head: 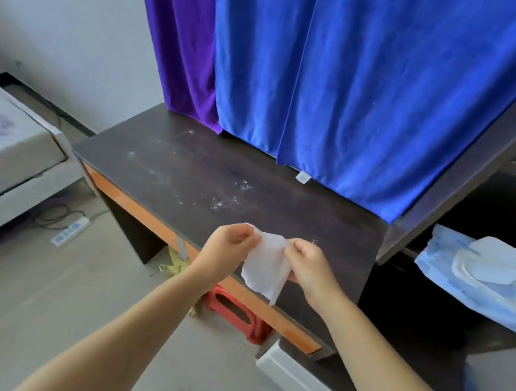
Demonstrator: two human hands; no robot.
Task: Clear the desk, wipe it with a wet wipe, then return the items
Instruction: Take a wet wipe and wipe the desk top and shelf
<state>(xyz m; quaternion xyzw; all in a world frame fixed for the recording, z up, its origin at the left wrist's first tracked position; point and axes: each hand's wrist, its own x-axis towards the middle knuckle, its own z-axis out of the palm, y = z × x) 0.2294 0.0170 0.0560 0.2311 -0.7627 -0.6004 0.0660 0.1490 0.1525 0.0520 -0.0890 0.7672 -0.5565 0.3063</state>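
Both my hands are at lower centre of the frame, over the near edge of the desk (188,166). My left hand (227,247) pinches the upper left corner of the wet wipe (269,262) between thumb and curled fingers. My right hand (310,264) pinches the upper right corner the same way, fingers curled in. The wipe hangs between the two hands, partly unfolded, white, lower edge crumpled and dangling over the desk's orange front edge (148,217). It does not touch the desktop as far as I can tell.

Desktop: dark wood grain, with whitish dusty smears near centre frame, just above my hands.

Blue curtain (362,94) hangs behind the desk across upper centre; a purple curtain (184,47) beside it on the left.

Right edge of frame: blue wipe pack (467,288) with white sheets on top, lying on a dark shelf surface.

Below the desk: red stool (234,313). Lower left: power strip (70,231) on the floor.
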